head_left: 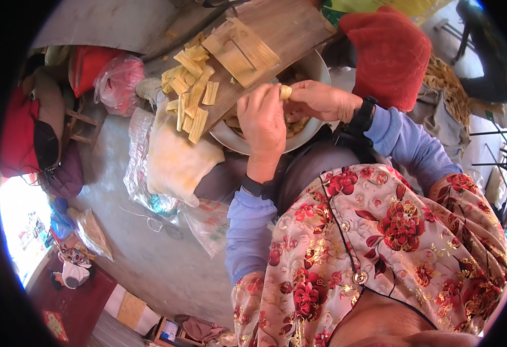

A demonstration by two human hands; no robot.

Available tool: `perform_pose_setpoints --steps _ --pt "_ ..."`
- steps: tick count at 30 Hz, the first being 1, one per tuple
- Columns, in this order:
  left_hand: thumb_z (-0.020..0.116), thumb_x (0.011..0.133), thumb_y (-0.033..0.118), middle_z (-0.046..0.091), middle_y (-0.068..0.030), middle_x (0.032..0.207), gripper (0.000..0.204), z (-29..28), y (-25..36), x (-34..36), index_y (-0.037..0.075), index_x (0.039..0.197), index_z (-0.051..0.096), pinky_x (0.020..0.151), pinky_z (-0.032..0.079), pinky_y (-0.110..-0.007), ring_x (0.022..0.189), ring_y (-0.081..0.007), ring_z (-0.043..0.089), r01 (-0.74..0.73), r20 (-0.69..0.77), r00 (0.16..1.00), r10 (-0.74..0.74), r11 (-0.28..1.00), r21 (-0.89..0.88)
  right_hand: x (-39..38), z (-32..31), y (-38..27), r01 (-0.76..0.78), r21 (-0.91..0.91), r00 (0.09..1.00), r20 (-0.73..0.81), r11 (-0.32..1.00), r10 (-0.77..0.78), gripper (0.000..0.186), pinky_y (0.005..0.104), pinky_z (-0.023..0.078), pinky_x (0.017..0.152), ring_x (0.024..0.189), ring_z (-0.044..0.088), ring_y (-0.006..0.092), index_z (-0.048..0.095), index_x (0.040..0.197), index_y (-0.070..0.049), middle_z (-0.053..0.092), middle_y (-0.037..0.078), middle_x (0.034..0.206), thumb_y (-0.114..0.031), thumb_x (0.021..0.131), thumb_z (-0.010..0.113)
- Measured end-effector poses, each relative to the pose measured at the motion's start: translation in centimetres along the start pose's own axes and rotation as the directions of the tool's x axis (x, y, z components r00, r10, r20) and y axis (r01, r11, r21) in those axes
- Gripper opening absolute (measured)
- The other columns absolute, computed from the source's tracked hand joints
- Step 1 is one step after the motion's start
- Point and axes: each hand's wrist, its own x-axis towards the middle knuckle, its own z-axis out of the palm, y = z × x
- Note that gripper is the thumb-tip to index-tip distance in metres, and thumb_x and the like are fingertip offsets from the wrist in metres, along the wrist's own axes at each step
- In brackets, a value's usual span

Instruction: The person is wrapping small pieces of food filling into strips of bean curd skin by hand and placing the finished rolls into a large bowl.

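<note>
Over a wide metal basin (321,68), my two hands meet around a small pale-yellow roll (286,92) that looks like a rolled-up ribbed strip. Its kind is unclear. My left hand (262,118) is closed at the roll's left side, fingertips touching it. My right hand (326,99) pinches it from the right between thumb and fingers. More yellowish pieces (295,126) lie in the basin below, partly hidden by my hands. Left of my left hand, loose yellow ribbed strips (193,87) are heaped at the edge of a wooden board (300,23). A flat stack of wider strips (242,51) rests on the board.
A red cloth-covered thing (386,55) stands beyond my right hand. A cream cloth (178,156) and clear plastic wrapping (140,144) lie at left. Farther left are a pink plastic bag (119,84) and a wooden stool (80,124). Someone in red (19,133) is at the far left.
</note>
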Motion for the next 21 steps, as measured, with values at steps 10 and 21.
perform_pose_setpoints --steps 10,21 --pt "0.059 0.082 0.003 0.060 -0.0162 0.106 0.027 -0.4 2.3 1.3 -0.001 0.108 0.057 0.085 0.045 -0.037 0.097 -0.0310 0.057 0.149 0.031 0.989 -0.147 0.929 -0.339 -0.8 1.3 -1.0 0.359 -0.501 0.898 -0.047 0.788 -0.438 0.011 0.0247 0.045 0.070 0.089 0.054 0.0129 0.067 0.086 0.002 0.051 0.003 0.110 0.003 0.080 0.058" --pt "0.051 0.094 0.020 0.047 0.0020 0.063 0.022 1.3 3.2 1.0 -0.001 0.090 0.056 0.053 0.039 -0.025 0.059 -0.0100 0.050 0.707 0.493 0.490 -0.719 -0.003 -0.707 -0.1 0.6 -1.9 0.579 -0.596 0.605 -0.142 0.556 -0.783 0.011 0.0235 0.043 0.083 0.096 0.051 0.0097 0.066 0.090 0.003 0.048 0.004 0.111 -0.003 0.084 0.061"
